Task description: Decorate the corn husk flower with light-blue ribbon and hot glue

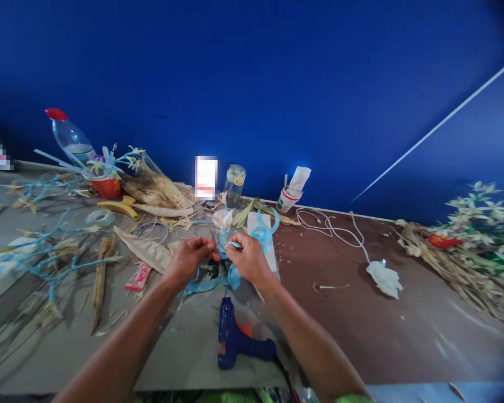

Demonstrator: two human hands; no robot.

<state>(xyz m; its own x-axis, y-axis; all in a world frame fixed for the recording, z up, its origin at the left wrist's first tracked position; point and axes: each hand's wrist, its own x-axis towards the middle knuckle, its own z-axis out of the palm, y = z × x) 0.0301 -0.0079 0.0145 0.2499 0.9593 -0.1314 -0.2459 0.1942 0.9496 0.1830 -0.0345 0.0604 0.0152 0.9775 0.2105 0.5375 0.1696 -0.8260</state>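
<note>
Lying at the left of the table (403,341), blue-wrapped twigs (52,274) spread loosely, perhaps to spare their flowers. Beyond them, a red cup (108,189) bunches blue strips, likely for easy reach. Centrally, the left hand (195,254) curls its fingers nearly together beside 1 pale flower (222,218); its exact grip cannot be told. Below, the glue gun (227,338) points toward the flower, seemingly kept handy. The right hand (250,254) pinches a narrow blue ribbon (235,244) close to the flower's base.
</note>
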